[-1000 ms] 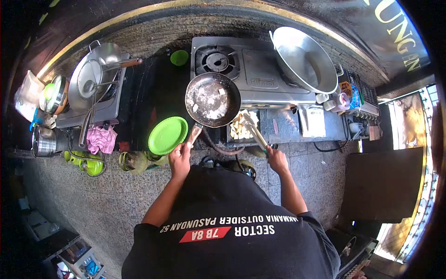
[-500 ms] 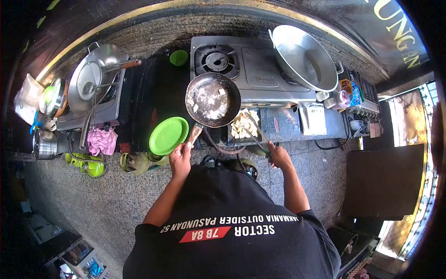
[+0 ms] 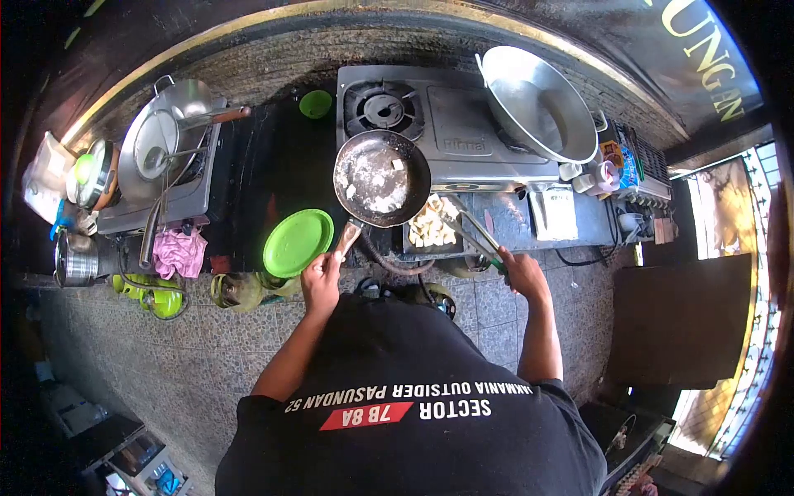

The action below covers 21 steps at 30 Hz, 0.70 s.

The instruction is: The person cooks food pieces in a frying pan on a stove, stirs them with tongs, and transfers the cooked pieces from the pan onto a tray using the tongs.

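Observation:
My left hand [image 3: 321, 281] is closed round the handle of a dark frying pan [image 3: 364, 198], held in front of the stove. White residue and a small pale piece [image 3: 397, 164] lie in the pan. In my right hand [image 3: 525, 275] is a pair of metal tongs [image 3: 478, 230] with green on the grip, its far end near the right side of the pale cut pieces [image 3: 432, 223]. Those pieces sit in a dark tray [image 3: 447, 248] just right of the pan. A green plate [image 3: 298, 242] lies on the counter beside my left hand.
Behind the pan stands a gas stove [image 3: 463, 107] bearing a large metal wok [image 3: 542, 103] on the right. At left, another stove [image 3: 107, 217] holds a wok and strainers. A pink cloth [image 3: 179, 252] hangs off the counter edge. Gas cylinders [image 3: 236, 291] stand below.
My right hand has moved to the right with the tongs, whose tips are now farther from the middle of the pale pieces. The pan has shifted only slightly.

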### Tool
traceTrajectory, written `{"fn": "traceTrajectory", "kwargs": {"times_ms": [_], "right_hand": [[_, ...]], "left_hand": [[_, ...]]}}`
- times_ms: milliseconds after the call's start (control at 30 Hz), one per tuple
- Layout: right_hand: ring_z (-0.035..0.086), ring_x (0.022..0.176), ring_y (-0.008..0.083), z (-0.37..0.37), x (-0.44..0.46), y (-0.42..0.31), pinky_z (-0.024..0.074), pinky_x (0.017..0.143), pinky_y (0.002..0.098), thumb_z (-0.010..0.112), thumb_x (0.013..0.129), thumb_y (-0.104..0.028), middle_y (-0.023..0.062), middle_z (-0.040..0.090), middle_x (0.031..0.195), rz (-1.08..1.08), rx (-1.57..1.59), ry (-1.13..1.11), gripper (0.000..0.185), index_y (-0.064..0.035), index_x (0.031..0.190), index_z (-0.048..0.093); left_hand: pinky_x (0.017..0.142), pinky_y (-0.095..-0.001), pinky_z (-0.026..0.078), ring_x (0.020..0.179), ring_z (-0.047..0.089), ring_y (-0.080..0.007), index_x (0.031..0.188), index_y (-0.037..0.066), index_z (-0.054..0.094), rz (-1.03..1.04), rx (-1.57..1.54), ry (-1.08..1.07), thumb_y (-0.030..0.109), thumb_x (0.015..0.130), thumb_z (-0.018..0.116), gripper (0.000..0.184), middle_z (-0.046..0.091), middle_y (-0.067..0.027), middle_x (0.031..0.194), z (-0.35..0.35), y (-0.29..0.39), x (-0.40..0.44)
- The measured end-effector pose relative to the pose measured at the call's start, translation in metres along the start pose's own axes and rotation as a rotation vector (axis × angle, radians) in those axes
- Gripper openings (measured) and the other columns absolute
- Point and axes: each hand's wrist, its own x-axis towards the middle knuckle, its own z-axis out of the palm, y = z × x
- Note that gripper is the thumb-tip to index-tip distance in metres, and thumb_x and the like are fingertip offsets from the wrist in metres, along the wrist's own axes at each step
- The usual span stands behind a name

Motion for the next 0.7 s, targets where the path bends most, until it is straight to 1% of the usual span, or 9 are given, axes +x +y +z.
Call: {"fn": "traceTrajectory", "kwargs": {"times_ms": [100,167,200,300,400,467,533,633,700], "right_hand": [[0.070,0.062,0.0265,-0.009,-0.002,0.001,0.0542,0.065,0.0442,0.043,0.106,-0.061,0.0144,0.068,0.066,-0.007,0.016,0.072,0.071,-0.0007,0.084,0.073],[0.070,0.065,0.0307,-0.013,-0.003,0.002,0.0526,0.069,0.0461,0.041,0.106,-0.059,0.0169,0.067,0.067,-0.160,-0.004,0.243,0.069,-0.0011,0.086,0.073],[0.070,0.065,0.0307,-0.017,-0.009,-0.006,0.0526,0.069,0.0461,0.041,0.106,-0.059,0.0169,0.067,0.067,-0.159,-0.003,0.241,0.069,-0.0011,0.086,0.073],[0.069,0.071,0.0386,-0.021,-0.029,-0.038,0.0509,0.073,0.0498,0.040,0.108,-0.054,0.0196,0.067,0.070,-0.236,0.033,0.188,0.063,-0.0037,0.092,0.074],[0.071,0.076,0.0402,-0.009,-0.046,-0.066,0.0526,0.076,0.0507,0.044,0.108,-0.056,0.0228,0.069,0.073,-0.234,-0.014,0.098,0.064,-0.0026,0.095,0.075],[0.071,0.085,0.0456,0.003,-0.051,-0.076,0.0517,0.080,0.0554,0.043,0.107,-0.059,0.0259,0.071,0.081,-0.202,-0.065,0.073,0.067,-0.0005,0.095,0.074],[0.069,0.092,0.0488,0.019,-0.042,-0.071,0.0505,0.083,0.0573,0.041,0.107,-0.058,0.0283,0.071,0.087,-0.227,-0.071,0.084,0.067,-0.0003,0.095,0.073],[0.067,0.097,0.0517,0.033,-0.028,-0.067,0.0493,0.085,0.0590,0.039,0.108,-0.059,0.0301,0.071,0.093,-0.219,-0.018,0.086,0.068,-0.0005,0.096,0.072],[0.067,0.097,0.0523,0.032,-0.022,-0.070,0.0492,0.085,0.0595,0.037,0.108,-0.058,0.0300,0.071,0.093,-0.221,-0.045,0.093,0.068,-0.0009,0.096,0.072]], "left_hand": [[0.055,-0.0294,0.036,0.058,0.046,-0.0081,0.089,0.000,0.072,0.008,0.017,0.014,0.031,0.103,0.064,0.036,0.051,0.0026,0.063,0.002,0.005,-0.001],[0.055,-0.0294,0.037,0.058,0.045,-0.0080,0.088,0.000,0.071,-0.005,-0.005,0.001,0.032,0.103,0.064,0.036,0.051,0.0026,0.063,0.000,0.006,0.000],[0.056,-0.0293,0.037,0.059,0.045,-0.0079,0.088,0.000,0.071,-0.016,-0.026,-0.019,0.032,0.104,0.064,0.036,0.051,0.0026,0.063,0.000,0.006,0.000],[0.056,-0.0299,0.037,0.059,0.045,-0.0086,0.088,-0.001,0.070,0.005,0.002,-0.027,0.031,0.104,0.064,0.036,0.051,0.0021,0.063,0.001,0.005,-0.001],[0.057,-0.0313,0.038,0.059,0.046,-0.0102,0.088,-0.001,0.069,0.016,0.037,-0.035,0.030,0.103,0.064,0.035,0.051,0.0007,0.063,0.003,-0.003,-0.001],[0.058,-0.0324,0.038,0.059,0.046,-0.0116,0.089,-0.002,0.068,0.034,0.013,-0.034,0.029,0.103,0.064,0.034,0.051,-0.0007,0.063,0.004,-0.005,-0.003],[0.057,-0.0328,0.039,0.060,0.047,-0.0121,0.090,-0.002,0.068,0.084,0.047,-0.021,0.028,0.103,0.064,0.033,0.053,-0.0008,0.064,0.004,-0.002,-0.007],[0.056,-0.0331,0.039,0.059,0.049,-0.0123,0.091,-0.002,0.067,0.024,0.072,-0.054,0.028,0.103,0.064,0.032,0.054,-0.0020,0.064,0.003,0.003,-0.011],[0.055,-0.0335,0.039,0.058,0.049,-0.0125,0.091,-0.002,0.067,0.001,0.033,-0.064,0.028,0.103,0.065,0.032,0.055,-0.0031,0.064,0.003,-0.001,-0.015]]}}
